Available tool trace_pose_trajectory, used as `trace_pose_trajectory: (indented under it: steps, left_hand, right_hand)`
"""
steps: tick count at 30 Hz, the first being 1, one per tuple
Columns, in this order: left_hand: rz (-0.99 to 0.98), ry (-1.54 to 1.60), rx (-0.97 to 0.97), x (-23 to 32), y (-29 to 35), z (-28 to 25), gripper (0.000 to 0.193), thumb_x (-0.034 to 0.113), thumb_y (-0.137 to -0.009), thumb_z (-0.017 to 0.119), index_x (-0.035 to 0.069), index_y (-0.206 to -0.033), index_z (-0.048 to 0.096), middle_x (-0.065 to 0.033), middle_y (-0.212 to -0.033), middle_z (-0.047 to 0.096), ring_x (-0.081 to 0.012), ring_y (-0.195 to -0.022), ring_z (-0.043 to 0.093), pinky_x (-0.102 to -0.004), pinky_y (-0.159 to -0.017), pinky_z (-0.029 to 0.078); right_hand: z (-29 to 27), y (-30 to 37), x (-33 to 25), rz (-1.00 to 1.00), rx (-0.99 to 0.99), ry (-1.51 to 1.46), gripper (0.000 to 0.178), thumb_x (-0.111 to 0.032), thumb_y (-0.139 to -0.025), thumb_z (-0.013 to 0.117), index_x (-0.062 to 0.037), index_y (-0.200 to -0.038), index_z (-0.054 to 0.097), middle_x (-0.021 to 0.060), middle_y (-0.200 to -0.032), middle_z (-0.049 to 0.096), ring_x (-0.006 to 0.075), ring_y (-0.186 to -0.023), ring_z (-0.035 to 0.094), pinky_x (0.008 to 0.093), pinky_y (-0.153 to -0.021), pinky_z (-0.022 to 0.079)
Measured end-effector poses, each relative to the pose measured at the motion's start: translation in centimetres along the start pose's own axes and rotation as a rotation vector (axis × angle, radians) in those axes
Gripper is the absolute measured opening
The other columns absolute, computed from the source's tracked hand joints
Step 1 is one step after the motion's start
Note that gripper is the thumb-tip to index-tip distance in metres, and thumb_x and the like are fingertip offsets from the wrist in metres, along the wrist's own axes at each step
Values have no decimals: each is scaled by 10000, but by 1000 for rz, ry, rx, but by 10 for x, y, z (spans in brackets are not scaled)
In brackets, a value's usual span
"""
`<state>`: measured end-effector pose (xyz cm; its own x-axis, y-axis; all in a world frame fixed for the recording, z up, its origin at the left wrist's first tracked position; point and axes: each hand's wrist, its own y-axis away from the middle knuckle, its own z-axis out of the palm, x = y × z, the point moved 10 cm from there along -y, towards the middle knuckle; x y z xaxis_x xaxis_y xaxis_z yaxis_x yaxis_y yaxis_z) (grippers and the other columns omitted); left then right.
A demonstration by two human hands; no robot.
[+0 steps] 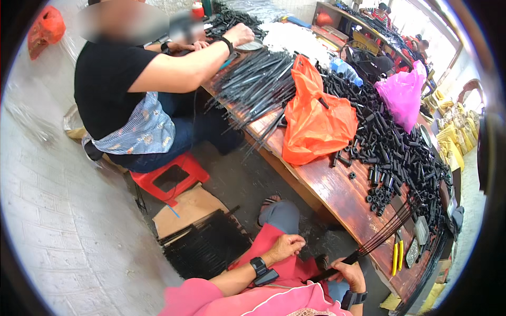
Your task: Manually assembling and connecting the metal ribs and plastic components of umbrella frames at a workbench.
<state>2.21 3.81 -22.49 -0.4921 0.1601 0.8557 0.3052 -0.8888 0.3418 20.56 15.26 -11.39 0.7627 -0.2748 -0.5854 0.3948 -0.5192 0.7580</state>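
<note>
While the right hand (349, 273) clenches a black rod bundle (387, 231), left hand (285, 246) fingers curl loosely, holding nothing.

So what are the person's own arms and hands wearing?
Both forearms are bare below pushed-up pink sleeves that have a thin white piping line. The left wrist has a black watch with a dark square face on a black strap. The right wrist has a black band too. The left hand and right hand wear no gloves, and no rings show on the fingers.
</note>
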Motion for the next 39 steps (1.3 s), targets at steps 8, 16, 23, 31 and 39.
trace_pose_trajectory:
  steps: [8,16,23,31,39]
  left_hand:
    - [-13,3,-72,4,-3,14,212,213,-950,615,37,-1056,667,-1,-765,629,-65,-673,598,-221,-567,492]
    - [92,-227,-140,58,1,18,173,177,-919,662,20,-988,683,-5,-780,655,-58,-668,593,-222,-598,487]
    - [253,-171,-256,155,25,75,139,141,-904,672,12,-955,682,5,-782,639,-52,-691,575,-223,-609,474]
    - [569,-337,-225,224,26,137,180,121,-919,653,13,-1060,683,-7,-845,640,-79,-784,609,-227,-686,502]
    - [494,-64,-291,255,9,211,538,162,-971,595,-48,-1417,381,-38,-1076,613,-75,-919,585,-227,-758,500]
  right_hand:
    - [-13,12,-5,-43,32,36,324,-239,-730,766,22,-903,682,109,-763,685,207,-531,674,262,-416,477]
    - [-32,28,-54,-361,78,-37,514,-326,-668,801,49,-993,668,80,-784,644,118,-562,567,253,-466,454]
    - [-26,30,-46,-416,143,-94,339,-273,-791,733,24,-942,667,36,-695,602,100,-488,538,242,-437,433]
    - [-12,47,-63,-599,208,194,308,-263,-852,650,37,-803,604,138,-610,572,238,-507,565,370,-509,436]
    - [-15,63,-60,-698,310,125,335,-290,-847,657,43,-846,621,209,-695,655,370,-671,666,428,-614,504]
